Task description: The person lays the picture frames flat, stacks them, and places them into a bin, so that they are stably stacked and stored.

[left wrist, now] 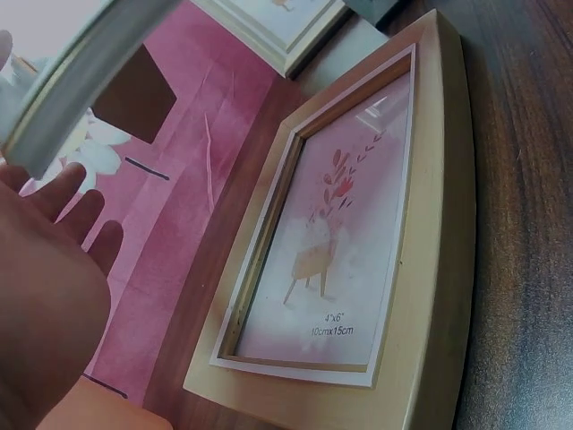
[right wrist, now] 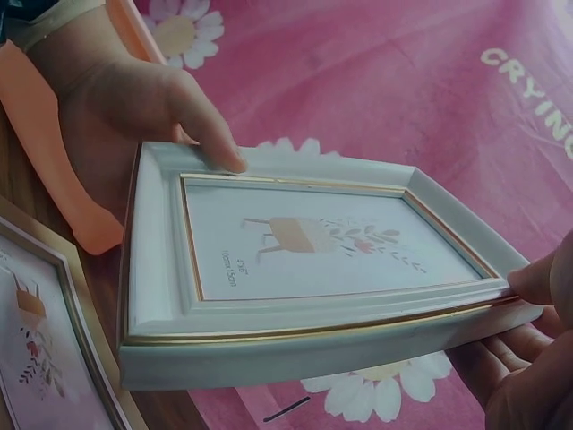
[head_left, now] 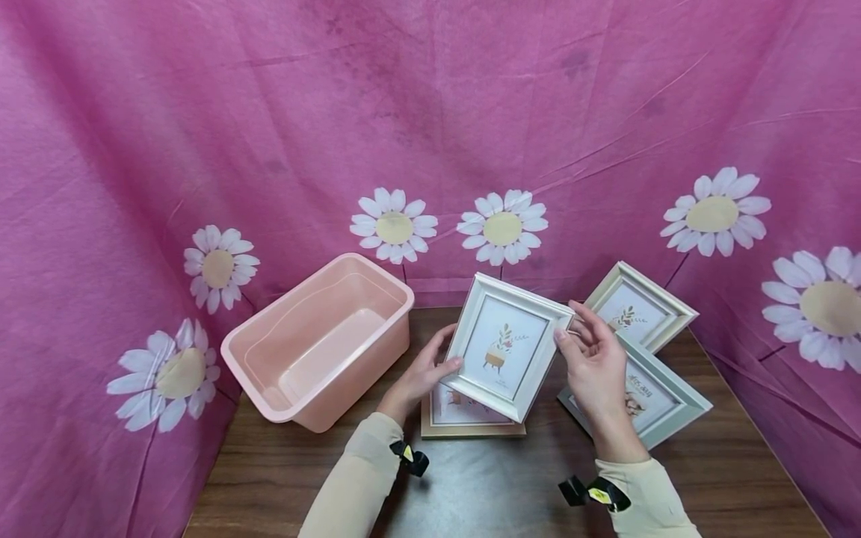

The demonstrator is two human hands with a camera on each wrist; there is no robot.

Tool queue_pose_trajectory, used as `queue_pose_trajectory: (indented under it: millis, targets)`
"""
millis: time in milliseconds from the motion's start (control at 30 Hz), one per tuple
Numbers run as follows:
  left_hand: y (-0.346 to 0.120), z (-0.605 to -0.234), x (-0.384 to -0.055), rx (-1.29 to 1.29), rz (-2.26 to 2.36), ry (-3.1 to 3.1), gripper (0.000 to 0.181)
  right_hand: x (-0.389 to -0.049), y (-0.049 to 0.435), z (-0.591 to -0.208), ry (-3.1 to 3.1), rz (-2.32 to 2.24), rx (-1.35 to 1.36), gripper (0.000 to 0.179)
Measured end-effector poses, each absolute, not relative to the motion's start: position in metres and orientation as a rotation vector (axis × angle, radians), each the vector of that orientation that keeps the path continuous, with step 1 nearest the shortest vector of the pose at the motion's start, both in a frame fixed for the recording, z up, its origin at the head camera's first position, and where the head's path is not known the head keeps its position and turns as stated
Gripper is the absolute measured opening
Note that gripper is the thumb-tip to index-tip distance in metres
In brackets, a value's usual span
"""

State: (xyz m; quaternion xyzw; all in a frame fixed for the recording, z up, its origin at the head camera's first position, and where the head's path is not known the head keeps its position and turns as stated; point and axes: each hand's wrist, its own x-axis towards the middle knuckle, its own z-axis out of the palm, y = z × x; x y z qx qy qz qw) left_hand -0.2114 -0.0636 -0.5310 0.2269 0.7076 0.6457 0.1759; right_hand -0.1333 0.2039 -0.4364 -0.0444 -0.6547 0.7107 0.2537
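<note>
Both hands hold a white picture frame with a thin gold line, tilted above the table; it shows a plant in a legged pot. The left hand grips its left edge, thumb on the front and fingers behind. At the opposite edge, the right hand pinches the upper right side between thumb and fingers. Directly under it a wood-coloured picture frame lies face up, partly hidden in the head view. To the right, a green picture frame overlaps a cream picture frame.
An empty pink plastic bin stands on the left of the dark wooden table. Behind and at both sides hangs a pink cloth printed with white daisies.
</note>
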Motion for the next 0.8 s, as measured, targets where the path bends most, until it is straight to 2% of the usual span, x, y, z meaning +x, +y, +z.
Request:
queue_pose_trajectory:
  millis: [800]
  targets:
    - [-0.0672,-0.5282,-0.2069,0.609,1.789,1.883,0.09,-0.1308,0.1997,-0.4359,-1.706,2.003,-0.098,0.048]
